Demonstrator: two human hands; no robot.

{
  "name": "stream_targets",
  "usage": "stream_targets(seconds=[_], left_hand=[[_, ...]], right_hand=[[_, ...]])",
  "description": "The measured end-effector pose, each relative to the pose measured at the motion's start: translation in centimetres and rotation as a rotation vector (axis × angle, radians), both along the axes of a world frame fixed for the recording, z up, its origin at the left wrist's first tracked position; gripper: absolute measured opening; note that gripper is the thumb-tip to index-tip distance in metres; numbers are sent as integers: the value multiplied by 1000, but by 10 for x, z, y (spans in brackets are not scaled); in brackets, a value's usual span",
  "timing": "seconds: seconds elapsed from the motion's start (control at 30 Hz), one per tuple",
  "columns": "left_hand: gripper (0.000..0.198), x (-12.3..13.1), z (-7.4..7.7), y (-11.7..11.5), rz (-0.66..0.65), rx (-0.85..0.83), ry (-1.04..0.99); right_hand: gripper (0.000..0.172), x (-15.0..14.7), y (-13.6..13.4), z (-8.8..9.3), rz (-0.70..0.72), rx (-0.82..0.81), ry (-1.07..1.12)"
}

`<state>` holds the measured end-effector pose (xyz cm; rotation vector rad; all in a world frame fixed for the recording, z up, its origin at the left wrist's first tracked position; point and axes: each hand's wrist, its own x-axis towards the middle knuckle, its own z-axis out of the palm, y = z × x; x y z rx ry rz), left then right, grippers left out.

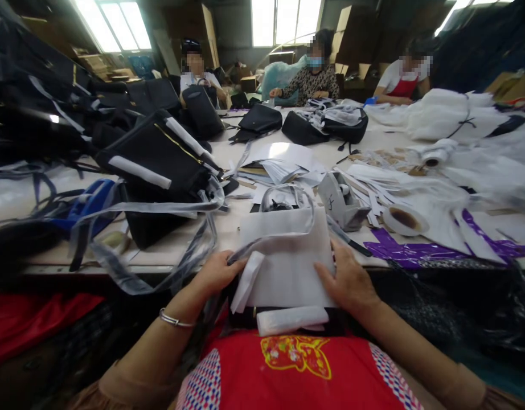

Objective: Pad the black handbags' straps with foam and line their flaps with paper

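A black handbag (339,322) rests against the table edge in front of my red apron, with a white sheet (288,267) over its facing side. My left hand (223,272) grips the bag's left side, fingers partly hidden. On the other side my right hand (350,280) holds the right edge, its thumb lying on the white sheet and its fingers behind. A plastic-wrapped handle (311,213) arches over the top. White wrapping strips cover parts of the bag, one roll (292,320) along the lower edge and another (247,283) near my left hand.
A large black bag (154,171) with wrapped straps stands to the left, beside a blue tape dispenser (89,199). On the right are a grey tape dispenser (343,202), a tape roll (403,220) and purple tape (399,250). Several co-workers sit across the table (228,148).
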<state>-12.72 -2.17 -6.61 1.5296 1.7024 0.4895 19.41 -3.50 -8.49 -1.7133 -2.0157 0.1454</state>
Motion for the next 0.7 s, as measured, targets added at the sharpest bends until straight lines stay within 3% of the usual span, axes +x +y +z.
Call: stream_targets(seconds=[0.1, 0.17, 0.23, 0.3, 0.4, 0.47, 0.6, 0.7], left_hand=[[38, -23, 22, 4, -6, 31, 43], [37, -37, 37, 7, 20, 63, 20], [38, -44, 49, 9, 54, 87, -67], [40, -44, 53, 11, 80, 82, -226], [43, -33, 43, 17, 136, 47, -416], [42, -23, 31, 19, 136, 67, -376], [38, -9, 8, 17, 20, 109, -110], [40, -1, -3, 17, -39, 105, -18]], right_hand=[[60, -6, 4, 25, 158, 288, -65], [66, -16, 5, 37, 141, 363, -129], [76, -27, 4, 36, 84, 369, -208], [78, -34, 3, 23, 140, 278, -292], [70, -35, 4, -7, 299, 26, -370], [66, -30, 4, -19, 309, -93, -360], [55, -16, -1, -14, 322, -91, -294], [51, -12, -6, -5, 354, -45, -342]])
